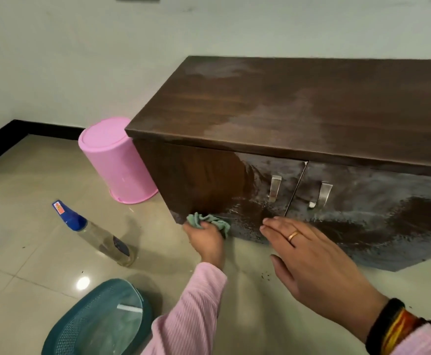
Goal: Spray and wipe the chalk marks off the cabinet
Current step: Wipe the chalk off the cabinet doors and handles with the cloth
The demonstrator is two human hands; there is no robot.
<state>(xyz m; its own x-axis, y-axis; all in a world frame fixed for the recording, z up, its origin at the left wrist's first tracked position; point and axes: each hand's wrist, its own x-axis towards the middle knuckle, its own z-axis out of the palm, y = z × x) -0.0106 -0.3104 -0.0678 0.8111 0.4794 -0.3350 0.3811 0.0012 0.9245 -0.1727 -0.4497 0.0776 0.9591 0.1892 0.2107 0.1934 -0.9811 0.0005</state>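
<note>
Half done at most: wiping with crumpled green cloth, left hand pinching it against dark brown wooden cabinet, lower centre of frame. Right hand hovering spread, gripping nothing. Showing clean on left door; remaining, whitish chalk marks across both doors and top. Standing lower left, clear blue-capped spray bottle.

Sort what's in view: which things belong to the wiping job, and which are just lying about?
In use:
- cloth, gripped in the left hand
- spray bottle, standing on the floor
- cabinet, its doors smeared white
- right hand, open by the door

Lying about:
- pink bucket, upside down
- teal basket
</note>
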